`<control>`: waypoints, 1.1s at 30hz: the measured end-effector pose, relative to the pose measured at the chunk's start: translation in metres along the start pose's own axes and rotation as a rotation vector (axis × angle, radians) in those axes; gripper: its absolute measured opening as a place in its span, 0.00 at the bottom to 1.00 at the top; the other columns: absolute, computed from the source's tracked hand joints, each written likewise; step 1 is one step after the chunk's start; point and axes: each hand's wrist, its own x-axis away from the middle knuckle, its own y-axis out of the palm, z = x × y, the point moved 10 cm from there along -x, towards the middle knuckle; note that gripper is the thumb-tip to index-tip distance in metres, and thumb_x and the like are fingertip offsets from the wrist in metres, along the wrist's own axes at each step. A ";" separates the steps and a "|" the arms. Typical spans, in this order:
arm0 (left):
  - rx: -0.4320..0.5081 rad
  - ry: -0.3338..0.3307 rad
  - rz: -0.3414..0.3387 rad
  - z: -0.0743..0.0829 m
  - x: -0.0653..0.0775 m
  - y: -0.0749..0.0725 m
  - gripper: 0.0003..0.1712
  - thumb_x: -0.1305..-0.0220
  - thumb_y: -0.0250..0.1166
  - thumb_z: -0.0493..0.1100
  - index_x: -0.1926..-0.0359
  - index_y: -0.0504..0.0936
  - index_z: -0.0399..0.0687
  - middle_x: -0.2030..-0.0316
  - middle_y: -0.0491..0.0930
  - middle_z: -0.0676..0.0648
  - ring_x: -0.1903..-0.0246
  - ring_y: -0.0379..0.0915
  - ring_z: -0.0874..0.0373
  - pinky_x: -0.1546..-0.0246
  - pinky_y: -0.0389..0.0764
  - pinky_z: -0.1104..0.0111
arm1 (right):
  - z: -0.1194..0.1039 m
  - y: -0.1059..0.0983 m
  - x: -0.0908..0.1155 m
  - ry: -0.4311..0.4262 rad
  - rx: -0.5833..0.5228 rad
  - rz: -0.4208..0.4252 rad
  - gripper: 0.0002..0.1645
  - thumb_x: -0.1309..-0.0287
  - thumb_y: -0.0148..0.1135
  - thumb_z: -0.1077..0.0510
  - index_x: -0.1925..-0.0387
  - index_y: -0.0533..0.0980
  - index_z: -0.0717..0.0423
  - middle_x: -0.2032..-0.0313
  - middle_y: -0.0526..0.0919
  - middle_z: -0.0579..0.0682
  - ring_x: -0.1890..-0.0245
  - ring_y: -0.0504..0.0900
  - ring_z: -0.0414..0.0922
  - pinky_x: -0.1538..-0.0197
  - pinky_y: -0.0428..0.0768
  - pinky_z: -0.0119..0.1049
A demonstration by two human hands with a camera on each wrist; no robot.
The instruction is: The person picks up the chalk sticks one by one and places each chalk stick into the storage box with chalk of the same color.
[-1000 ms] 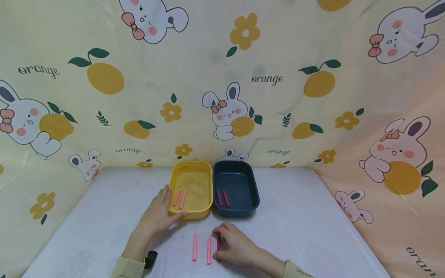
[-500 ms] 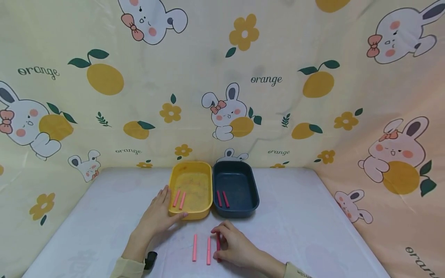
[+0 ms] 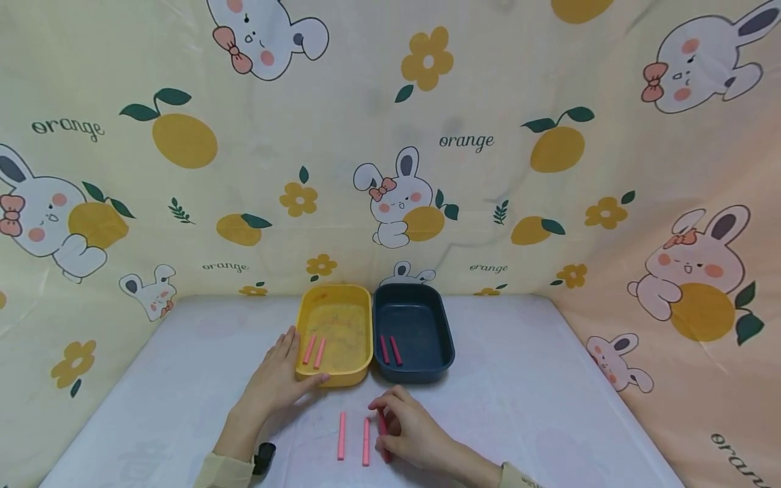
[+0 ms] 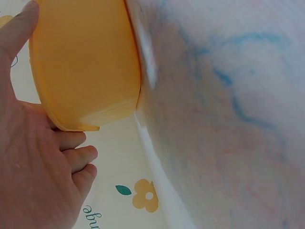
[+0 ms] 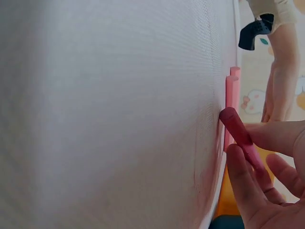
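Red stick (image 5: pixel 239 130) has tilted, long axis pointing away leftward, right hand (image 3: pixel 415 430) pinching it

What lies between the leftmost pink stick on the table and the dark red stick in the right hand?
A second pink stick lies on the tabletop between them, as the head view shows.

The table (image 3: pixel 518 407) carries two trays (image 3: pixel 344 318), two pink sticks (image 3: pixel 342 436), perhaps a red stick's end (image 5: pixel 228 115).

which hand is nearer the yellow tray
Left: the left hand touches the yellow tray at its near-left corner; the right hand is apart, in front of it and to the right.
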 end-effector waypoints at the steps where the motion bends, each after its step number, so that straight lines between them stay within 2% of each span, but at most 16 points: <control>1: 0.001 0.003 0.003 0.001 0.000 0.000 0.73 0.41 0.61 0.81 0.19 0.45 0.30 0.18 0.42 0.32 0.20 0.40 0.33 0.21 0.50 0.42 | 0.000 0.000 0.000 0.003 -0.017 -0.001 0.27 0.44 0.77 0.64 0.43 0.80 0.49 0.54 0.73 0.41 0.65 0.79 0.36 0.63 0.83 0.26; 10: -0.013 0.044 0.028 0.002 0.002 -0.002 0.74 0.41 0.59 0.82 0.21 0.46 0.26 0.19 0.42 0.31 0.21 0.42 0.33 0.21 0.50 0.43 | -0.003 -0.006 0.002 -0.062 -0.083 0.032 0.26 0.43 0.75 0.67 0.44 0.79 0.53 0.52 0.75 0.45 0.60 0.81 0.36 0.57 0.85 0.25; 16: -0.007 0.046 0.023 0.002 0.002 -0.002 0.74 0.41 0.59 0.82 0.21 0.46 0.26 0.19 0.42 0.30 0.21 0.41 0.32 0.21 0.50 0.42 | -0.006 -0.016 0.004 -0.113 -0.113 0.101 0.24 0.45 0.77 0.67 0.46 0.80 0.56 0.52 0.77 0.47 0.58 0.82 0.36 0.56 0.85 0.25; 24: 0.001 0.046 0.024 0.002 0.003 -0.001 0.74 0.41 0.59 0.83 0.20 0.46 0.27 0.19 0.42 0.31 0.21 0.41 0.32 0.22 0.51 0.42 | -0.011 -0.031 0.008 -0.203 -0.158 0.207 0.21 0.47 0.76 0.71 0.50 0.82 0.62 0.52 0.78 0.50 0.59 0.85 0.39 0.56 0.87 0.27; 27: -0.001 0.044 0.022 0.002 0.002 -0.001 0.74 0.41 0.59 0.83 0.20 0.46 0.27 0.19 0.42 0.31 0.20 0.41 0.32 0.22 0.50 0.42 | -0.014 -0.037 0.009 -0.219 -0.173 0.242 0.20 0.46 0.75 0.72 0.51 0.82 0.61 0.51 0.79 0.51 0.59 0.86 0.43 0.56 0.87 0.29; 33: -0.006 0.041 0.024 0.002 0.001 -0.002 0.74 0.41 0.59 0.83 0.20 0.46 0.27 0.19 0.41 0.31 0.20 0.41 0.33 0.21 0.49 0.42 | -0.016 -0.050 0.008 -0.212 -0.212 0.301 0.20 0.42 0.72 0.71 0.51 0.82 0.52 0.51 0.79 0.50 0.57 0.87 0.44 0.55 0.88 0.31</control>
